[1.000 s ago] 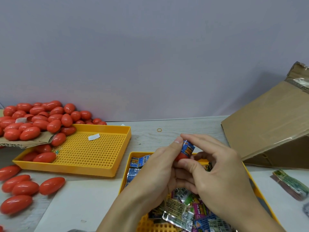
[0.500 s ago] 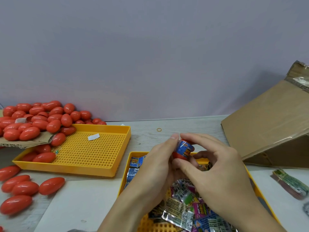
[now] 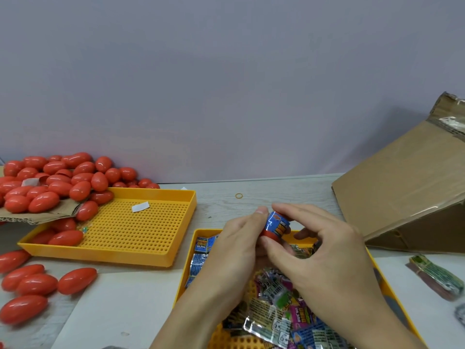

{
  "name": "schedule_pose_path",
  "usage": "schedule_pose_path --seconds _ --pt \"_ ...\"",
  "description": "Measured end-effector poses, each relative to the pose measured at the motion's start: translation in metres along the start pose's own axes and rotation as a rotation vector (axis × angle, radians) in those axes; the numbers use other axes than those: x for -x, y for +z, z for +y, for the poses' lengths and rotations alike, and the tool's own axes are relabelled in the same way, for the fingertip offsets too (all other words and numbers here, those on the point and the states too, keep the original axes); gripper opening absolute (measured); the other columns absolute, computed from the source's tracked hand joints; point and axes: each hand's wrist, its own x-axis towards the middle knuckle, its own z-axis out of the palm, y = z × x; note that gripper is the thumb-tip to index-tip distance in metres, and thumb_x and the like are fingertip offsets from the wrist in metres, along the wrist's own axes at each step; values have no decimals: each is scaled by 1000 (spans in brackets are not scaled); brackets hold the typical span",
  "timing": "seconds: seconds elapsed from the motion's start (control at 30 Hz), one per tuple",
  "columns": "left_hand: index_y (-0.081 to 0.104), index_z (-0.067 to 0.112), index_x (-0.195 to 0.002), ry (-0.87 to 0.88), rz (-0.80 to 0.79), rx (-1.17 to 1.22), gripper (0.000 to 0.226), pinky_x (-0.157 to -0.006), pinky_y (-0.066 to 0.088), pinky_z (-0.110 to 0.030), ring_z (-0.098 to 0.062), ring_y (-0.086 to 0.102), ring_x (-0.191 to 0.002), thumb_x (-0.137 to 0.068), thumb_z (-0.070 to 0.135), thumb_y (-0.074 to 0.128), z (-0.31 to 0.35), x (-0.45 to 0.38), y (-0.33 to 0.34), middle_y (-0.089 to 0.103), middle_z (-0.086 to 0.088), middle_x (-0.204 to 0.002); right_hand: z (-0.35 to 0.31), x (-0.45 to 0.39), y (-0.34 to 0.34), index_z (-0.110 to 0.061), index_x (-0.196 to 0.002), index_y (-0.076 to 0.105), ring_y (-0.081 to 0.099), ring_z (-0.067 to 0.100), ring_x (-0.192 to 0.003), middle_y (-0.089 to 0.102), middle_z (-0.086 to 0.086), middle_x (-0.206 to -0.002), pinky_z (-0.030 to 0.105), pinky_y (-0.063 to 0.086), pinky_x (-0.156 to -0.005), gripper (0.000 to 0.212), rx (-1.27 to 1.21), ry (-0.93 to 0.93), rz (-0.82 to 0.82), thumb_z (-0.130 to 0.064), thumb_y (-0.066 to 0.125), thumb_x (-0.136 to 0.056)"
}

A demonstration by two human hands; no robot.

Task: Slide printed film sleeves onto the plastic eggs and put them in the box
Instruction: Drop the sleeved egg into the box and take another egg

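Gripping one sleeved egg (image 3: 273, 229), both hands' fingers (image 3: 279, 248) (sleeve seemingly partway on)

Bare table (image 3: 264, 195) lies open between the perforated tray (image 3: 141, 227) and the tilted cardboard box (image 3: 402, 192)

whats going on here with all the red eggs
A person is fitting a blue printed film sleeve onto a red plastic egg, held between the left hand and right hand above a yellow perforated tray of loose sleeves. The sleeve covers most of the egg; a red band shows below. More bare eggs are heaped at left. The brown cardboard box waits at right.
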Motion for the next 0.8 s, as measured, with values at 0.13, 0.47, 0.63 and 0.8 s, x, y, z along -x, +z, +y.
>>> schedule_pose_path --seconds 0.13,0.47,0.63,0.8 --pt "77 17 -89 157 38 -204 34 -60 56 -21 -18 71 -71 -85 46 60 -1 -3 -3 74 -8 -81 2 -1 -1 -36 -117 70 59 -4 -102 66 -27 -103 15 50 -81 45 62 -3 -23 -40 74 -72" --pt "81 17 -81 29 -11 117 46 -67 60 -33 -27 70 -68 -100 35 43 3 -2 -1 69 -18 -71 -1 -1 1 -41 -118 67 58 -7 -98 65 -32 -102 8 46 -81 54 16 12 15 -49 79 -67" --pt "79 6 -78 -5 -31 178 49 -61 58 -30 -23 70 -64 -100 32 43 4 -1 1 68 -19 -69 -2 0 1 -35 -113 71 57 -11 -95 64 -31 -97 1 42 -74 46 38 -18 48 -34 84 -69" --pt "68 -3 -90 -25 -34 170 44 -60 59 -30 -21 68 -64 -99 33 44 3 -1 2 68 -17 -70 -1 0 2 -33 -111 71 54 -14 -93 64 -29 -97 0 40 -76 45 53 -36 58 -33 85 -68"
